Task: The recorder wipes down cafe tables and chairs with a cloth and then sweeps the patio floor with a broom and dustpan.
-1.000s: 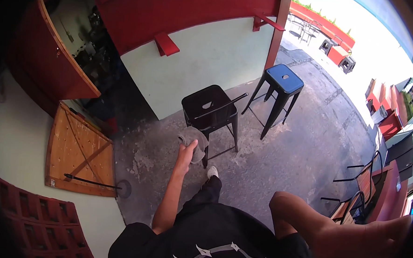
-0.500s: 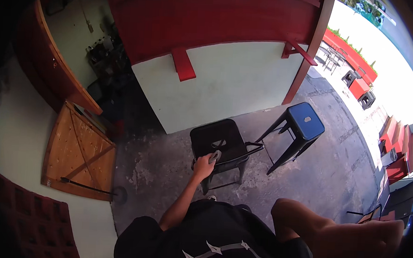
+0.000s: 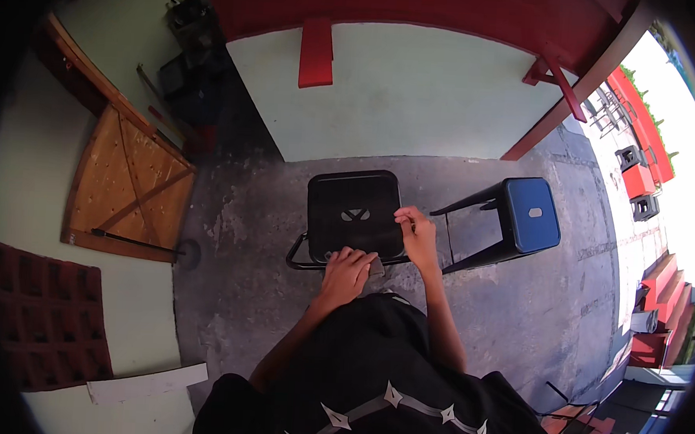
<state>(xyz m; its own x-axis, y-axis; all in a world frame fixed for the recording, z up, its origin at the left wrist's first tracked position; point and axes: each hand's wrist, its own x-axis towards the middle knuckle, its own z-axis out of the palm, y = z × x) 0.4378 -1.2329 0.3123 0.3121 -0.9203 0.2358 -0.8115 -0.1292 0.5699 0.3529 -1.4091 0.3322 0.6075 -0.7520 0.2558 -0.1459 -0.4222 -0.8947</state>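
Observation:
A black metal stool (image 3: 354,208) with a cut-out in its seat stands before me, a low bar along its near side. My left hand (image 3: 346,276) is at the near edge of the seat, fingers bent over a small grey folded piece (image 3: 376,267) that sticks out beside the thumb; its material is unclear. My right hand (image 3: 417,236) is at the seat's right edge, thumb and fingers drawn together. Whatever lies between those fingertips is too small to make out.
A tall stool with a blue seat (image 3: 533,215) stands to the right. Ahead is a white low wall (image 3: 401,102) with red brackets (image 3: 317,54). A wooden door panel (image 3: 129,182) is at the left. Red steps (image 3: 657,300) lie at the far right.
My right arm has come from the lower right to the stool's right edge. My left hand still holds the grey piece, now lower over the near edge. The view has shifted.

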